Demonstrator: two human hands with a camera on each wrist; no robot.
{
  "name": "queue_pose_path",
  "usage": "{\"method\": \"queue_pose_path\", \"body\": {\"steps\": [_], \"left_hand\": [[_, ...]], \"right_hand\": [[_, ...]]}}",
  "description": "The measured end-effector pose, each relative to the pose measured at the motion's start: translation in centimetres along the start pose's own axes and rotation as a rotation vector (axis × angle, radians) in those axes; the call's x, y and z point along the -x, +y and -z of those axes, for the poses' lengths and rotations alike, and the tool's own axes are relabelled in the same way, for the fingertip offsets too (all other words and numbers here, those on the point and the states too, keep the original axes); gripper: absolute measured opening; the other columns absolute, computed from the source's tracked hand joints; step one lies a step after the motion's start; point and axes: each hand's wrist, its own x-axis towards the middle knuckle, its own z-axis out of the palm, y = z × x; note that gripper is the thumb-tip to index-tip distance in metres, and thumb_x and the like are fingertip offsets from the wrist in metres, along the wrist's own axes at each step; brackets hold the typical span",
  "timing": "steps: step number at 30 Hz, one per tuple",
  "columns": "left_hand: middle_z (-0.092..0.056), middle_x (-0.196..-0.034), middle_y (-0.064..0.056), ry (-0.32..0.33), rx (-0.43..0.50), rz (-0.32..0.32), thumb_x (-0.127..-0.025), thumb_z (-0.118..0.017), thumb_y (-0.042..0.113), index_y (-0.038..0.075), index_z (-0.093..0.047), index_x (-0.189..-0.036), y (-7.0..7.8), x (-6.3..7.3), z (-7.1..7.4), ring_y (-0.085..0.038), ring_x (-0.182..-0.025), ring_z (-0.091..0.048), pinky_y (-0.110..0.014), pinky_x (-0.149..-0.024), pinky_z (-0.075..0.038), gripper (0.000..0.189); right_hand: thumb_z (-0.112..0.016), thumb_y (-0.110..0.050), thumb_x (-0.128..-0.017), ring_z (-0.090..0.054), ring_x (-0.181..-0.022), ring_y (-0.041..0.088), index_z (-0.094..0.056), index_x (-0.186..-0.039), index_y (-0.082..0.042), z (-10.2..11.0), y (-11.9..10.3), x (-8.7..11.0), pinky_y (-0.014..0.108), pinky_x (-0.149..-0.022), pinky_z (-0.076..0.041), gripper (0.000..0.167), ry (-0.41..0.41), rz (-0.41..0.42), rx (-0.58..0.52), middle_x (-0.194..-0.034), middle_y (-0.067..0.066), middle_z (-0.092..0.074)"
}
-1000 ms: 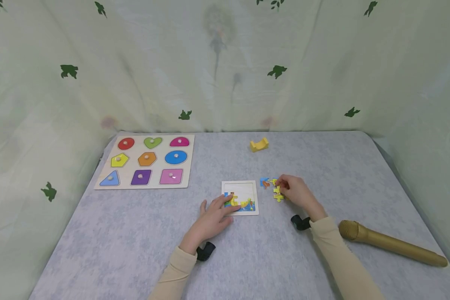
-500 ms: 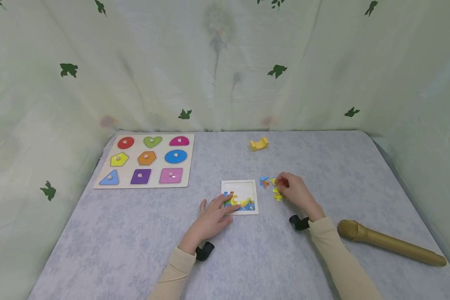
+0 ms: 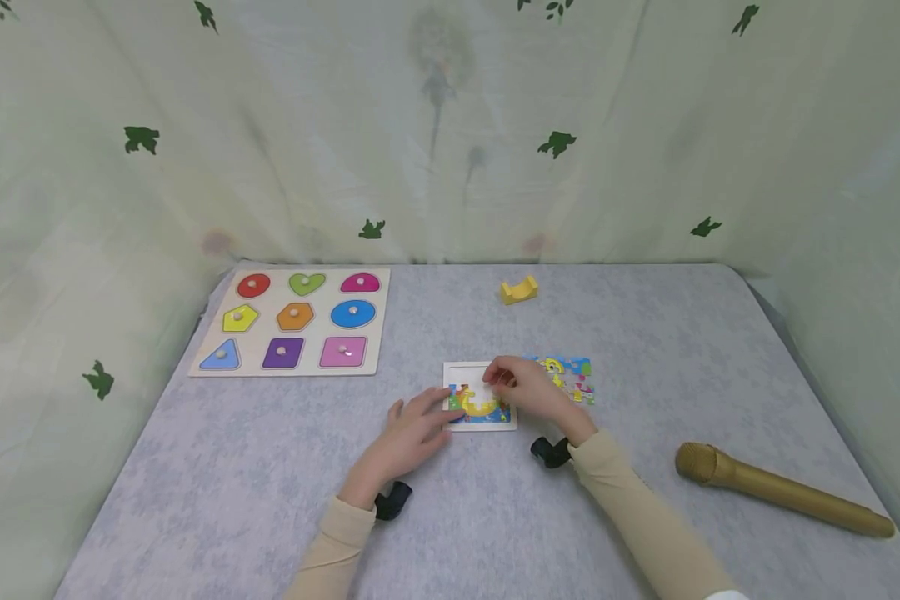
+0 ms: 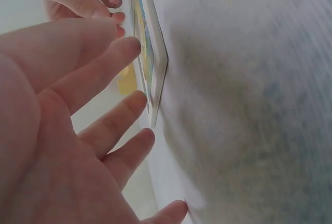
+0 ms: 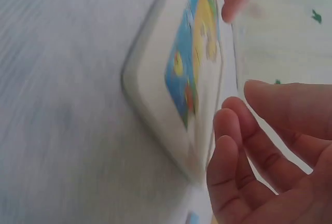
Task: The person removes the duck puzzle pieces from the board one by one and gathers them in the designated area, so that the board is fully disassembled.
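Note:
A small square puzzle tray with a white border lies mid-table, its lower part filled with blue, green and yellow pieces forming a yellow crescent. My left hand is spread at the tray's left side, fingertips at its edge and over the filled part. Over the tray's right side, my right hand has its fingers bent, thumb close to the index fingertip. No piece shows there; I cannot tell whether one is hidden in the fingers. Several loose jigsaw pieces lie right of the tray, partly behind the right hand.
At the left lies a knobbed shape board with coloured shapes. A yellow curved block is near the back edge. Toward the right edge is a brown microphone-shaped object. A pale curtain hangs behind the table.
My right hand has moved left from the loose pieces to above the tray, uncovering more pieces. My left hand has drawn back slightly to the left, showing more of the yellow crescent.

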Motion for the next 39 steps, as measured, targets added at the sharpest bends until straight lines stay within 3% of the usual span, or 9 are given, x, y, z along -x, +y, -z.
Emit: {"method": "queue_pose_path", "body": {"steps": [7, 17, 24, 31, 39], "left_hand": [[-0.039, -0.147, -0.012, 0.002, 0.001, -0.01, -0.096, -0.059, 0.019, 0.013, -0.061, -0.13, -0.5, 0.3, 0.0, -0.038, -0.137, -0.027, -0.069, -0.102, -0.012, 0.035], [-0.042, -0.146, -0.007, 0.007, 0.024, 0.05, -0.095, -0.06, 0.017, 0.016, -0.064, -0.127, -0.3, 0.1, 0.1, -0.036, -0.137, -0.029, -0.066, -0.103, -0.012, 0.032], [-0.043, -0.145, -0.006, 0.01, 0.011, 0.056, -0.095, -0.059, 0.017, 0.017, -0.065, -0.126, -0.1, 0.0, 0.1, -0.035, -0.136, -0.03, -0.066, -0.103, -0.014, 0.032], [-0.042, -0.146, -0.006, 0.002, 0.003, 0.057, -0.095, -0.059, 0.018, 0.017, -0.064, -0.128, -0.2, 0.0, 0.1, -0.034, -0.136, -0.03, -0.065, -0.103, -0.015, 0.033], [-0.042, -0.145, -0.008, 0.002, 0.016, 0.042, -0.095, -0.06, 0.016, 0.015, -0.064, -0.128, -0.4, 0.0, 0.0, -0.036, -0.135, -0.031, -0.066, -0.102, -0.015, 0.033]], "right_hand": [[-0.062, 0.008, -0.083, -0.054, -0.079, 0.015, -0.065, -0.1, -0.004, -1.8, -0.4, -1.2, 0.029, -0.073, -0.047, 0.02, -0.065, 0.037, -0.004, -0.097, 0.005, -0.061], [-0.062, 0.007, -0.083, -0.055, -0.08, 0.013, -0.065, -0.101, -0.005, -2.6, -0.6, -1.5, 0.029, -0.073, -0.048, 0.022, -0.063, -0.005, -0.031, -0.099, 0.002, -0.061], [-0.063, 0.005, -0.084, -0.056, -0.083, 0.015, -0.065, -0.102, -0.005, -2.6, -0.8, -1.6, 0.029, -0.074, -0.048, 0.021, -0.052, -0.057, -0.077, -0.099, 0.001, -0.061], [-0.061, 0.009, -0.083, -0.054, -0.084, 0.017, -0.064, -0.103, -0.004, -2.9, -0.8, -1.9, 0.029, -0.076, -0.047, 0.025, -0.049, 0.017, -0.074, -0.1, 0.004, -0.055], [-0.062, 0.01, -0.083, -0.051, -0.078, 0.015, -0.065, -0.096, -0.009, -3.0, -0.7, -2.5, 0.027, -0.071, -0.045, 0.023, -0.058, 0.036, -0.007, -0.089, 0.001, -0.059]]}}
